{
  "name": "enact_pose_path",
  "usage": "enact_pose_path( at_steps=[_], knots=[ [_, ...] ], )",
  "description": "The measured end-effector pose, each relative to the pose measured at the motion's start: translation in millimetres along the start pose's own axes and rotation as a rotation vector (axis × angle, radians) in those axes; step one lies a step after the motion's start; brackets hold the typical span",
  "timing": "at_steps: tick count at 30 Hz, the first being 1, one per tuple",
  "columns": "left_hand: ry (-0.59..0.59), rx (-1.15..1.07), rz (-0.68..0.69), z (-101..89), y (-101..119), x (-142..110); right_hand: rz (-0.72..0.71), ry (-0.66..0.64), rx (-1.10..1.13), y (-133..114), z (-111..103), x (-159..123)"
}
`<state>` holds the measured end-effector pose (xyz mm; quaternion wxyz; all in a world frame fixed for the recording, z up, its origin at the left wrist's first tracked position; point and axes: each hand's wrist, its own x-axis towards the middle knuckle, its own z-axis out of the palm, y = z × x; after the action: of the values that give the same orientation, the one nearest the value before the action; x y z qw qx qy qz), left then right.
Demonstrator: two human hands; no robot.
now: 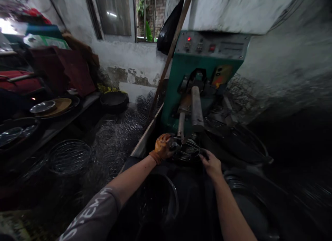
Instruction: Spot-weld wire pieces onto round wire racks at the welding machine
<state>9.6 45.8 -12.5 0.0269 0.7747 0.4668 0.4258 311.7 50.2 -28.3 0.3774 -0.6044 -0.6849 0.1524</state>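
In an orange work glove, my left hand (163, 146) is closed around the left side of a round metal wire frame (190, 142). Bare and pinching the right side of that same frame is my right hand (211, 164). The frame is tilted in front of a green machine (169, 95) that looks like a spot welder. Its thick upper arm (197, 109) points towards me above the frame, and the thinner lower arm (181, 125) ends at the frame's far edge. Whether the tip touches the wire is too dark to tell.
A red light (189, 39) glows on the machine's panel. Left of it lies a large heap of bent wire parts (114, 140). A dark basin (158, 196) sits near my lap, another round container (249, 210) at right. A wooden board (145, 135) slants beside the machine.
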Motion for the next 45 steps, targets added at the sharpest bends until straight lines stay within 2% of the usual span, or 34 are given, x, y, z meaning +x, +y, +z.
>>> enact_pose_path(
  at_steps=[3,8,15,20,26,31,41,45],
  knots=[
    [0.01,-0.097,-0.069,-2.7,-10,-15,-0.131,-0.016,0.026,-15,-1,-1],
    [0.042,-0.199,-0.147,-18.4,-20,-40,-0.287,-0.063,0.073,-41,0,-7],
    [0.057,-0.174,-0.176,-30.2,-17,-40,-0.339,-0.114,0.013,-59,6,-5],
    [0.076,-0.187,-0.173,-26.2,-25,-39,-0.381,-0.104,0.025,-64,6,3],
    [0.066,-0.198,-0.151,-18.5,-37,-37,-0.348,-0.08,0.053,-69,6,9],
    [0.024,-0.225,-0.201,-8.9,-40,-35,-0.352,-0.059,0.055,-73,5,10],
    [0.041,-0.229,-0.248,3.4,-47,-31,-0.395,-0.032,0.016,-79,10,17],
    [0.065,-0.236,-0.206,10.4,-54,-32,-0.405,-0.018,0.011,-76,13,18]
  ],
)
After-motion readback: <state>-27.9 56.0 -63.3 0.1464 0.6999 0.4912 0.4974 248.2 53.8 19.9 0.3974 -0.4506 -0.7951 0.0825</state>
